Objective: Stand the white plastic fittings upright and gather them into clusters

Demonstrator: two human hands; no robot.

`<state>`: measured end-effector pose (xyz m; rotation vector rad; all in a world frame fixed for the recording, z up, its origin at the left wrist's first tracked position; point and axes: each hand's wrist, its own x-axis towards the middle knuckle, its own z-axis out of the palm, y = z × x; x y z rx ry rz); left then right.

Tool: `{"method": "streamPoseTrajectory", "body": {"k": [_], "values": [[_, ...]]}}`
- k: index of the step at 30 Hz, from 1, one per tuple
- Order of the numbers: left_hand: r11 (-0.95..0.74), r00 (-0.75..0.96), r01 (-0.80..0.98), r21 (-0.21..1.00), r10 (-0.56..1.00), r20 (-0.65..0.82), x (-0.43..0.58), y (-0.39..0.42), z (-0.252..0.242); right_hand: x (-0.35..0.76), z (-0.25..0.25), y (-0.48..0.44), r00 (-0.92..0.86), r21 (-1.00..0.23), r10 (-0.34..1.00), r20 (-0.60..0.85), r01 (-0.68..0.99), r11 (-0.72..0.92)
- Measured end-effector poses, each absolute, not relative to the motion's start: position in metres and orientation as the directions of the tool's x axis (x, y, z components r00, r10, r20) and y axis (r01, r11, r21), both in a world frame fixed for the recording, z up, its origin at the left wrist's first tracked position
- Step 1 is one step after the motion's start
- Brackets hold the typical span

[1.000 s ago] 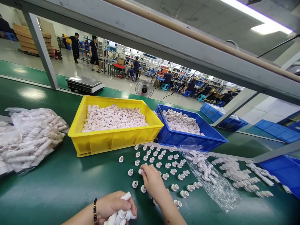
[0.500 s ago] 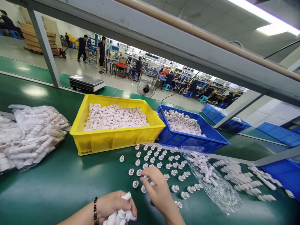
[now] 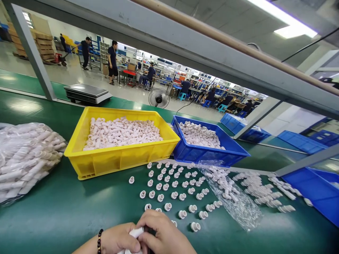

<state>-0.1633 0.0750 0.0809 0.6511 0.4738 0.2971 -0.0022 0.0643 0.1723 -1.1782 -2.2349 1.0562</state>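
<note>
At the bottom of the head view, my left hand (image 3: pixel 119 238), with a beaded bracelet at the wrist, is closed around several white plastic pipe fittings (image 3: pixel 136 232). My right hand (image 3: pixel 161 233) is against it, thumb and fingers bent at the end of one fitting. What the right fingertips grip, if anything, is hidden. Just beyond, many short flanged white fittings (image 3: pixel 167 206) stand spread in loose rows on the green table (image 3: pixel 87 211). Some near my right hand are partly covered by it.
A yellow bin (image 3: pixel 122 158) and a blue bin (image 3: pixel 212 155) hold heaps of white fittings. To the left lies a full clear bag (image 3: pixel 29 158); to the right, a plastic bag (image 3: pixel 238 208) with fittings. A scale (image 3: pixel 87 92) stands behind. Metal framing (image 3: pixel 185 46) crosses overhead.
My right hand has moved from among the standing fittings down and left to my left hand, so the two now meet. The view has shifted slightly right.
</note>
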Motion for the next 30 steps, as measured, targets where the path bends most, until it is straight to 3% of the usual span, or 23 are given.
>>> {"method": "streamPoseTrajectory", "body": {"k": [3, 6, 10, 13, 15, 18, 23, 26, 30], "values": [[0.745, 0.87, -0.16, 0.647, 0.416, -0.264, -0.164, 0.076, 0.084, 0.008, 0.176, 0.069, -0.484, -0.787, 0.864, 0.136, 0.477, 0.391], [0.742, 0.88, -0.136, 0.656, 0.394, -0.263, -0.164, 0.077, 0.088, 0.034, 0.183, 0.077, -0.25, -0.761, 0.919, 0.306, 0.516, 0.394], [0.76, 0.873, -0.126, 0.638, 0.39, -0.292, -0.163, 0.076, 0.09, 0.079, 0.182, 0.087, 0.128, -0.673, 0.887, 0.443, 0.701, 0.235], [0.783, 0.852, -0.136, 0.607, 0.405, -0.332, -0.162, 0.075, 0.092, 0.094, 0.177, 0.094, 0.231, -0.618, 0.852, 0.47, 0.775, 0.131], [0.789, 0.841, -0.145, 0.598, 0.416, -0.346, -0.161, 0.075, 0.093, 0.089, 0.177, 0.1, 0.15, -0.566, 0.867, 0.476, 0.806, 0.171], [0.778, 0.839, -0.148, 0.611, 0.426, -0.34, -0.161, 0.076, 0.093, 0.063, 0.187, 0.117, -0.121, -0.442, 0.881, 0.457, 0.829, 0.343], [0.764, 0.835, -0.144, 0.629, 0.435, -0.337, -0.162, 0.078, 0.092, 0.007, 0.193, 0.163, -0.475, -0.157, 0.837, 0.272, 0.837, 0.525], [0.757, 0.827, -0.147, 0.637, 0.447, -0.341, -0.162, 0.08, 0.092, -0.017, 0.178, 0.19, -0.528, -0.023, 0.839, 0.129, 0.844, 0.535], [0.758, 0.815, -0.148, 0.635, 0.457, -0.356, -0.163, 0.082, 0.091, -0.034, 0.154, 0.214, -0.528, 0.006, 0.846, 0.072, 0.848, 0.529]]}}
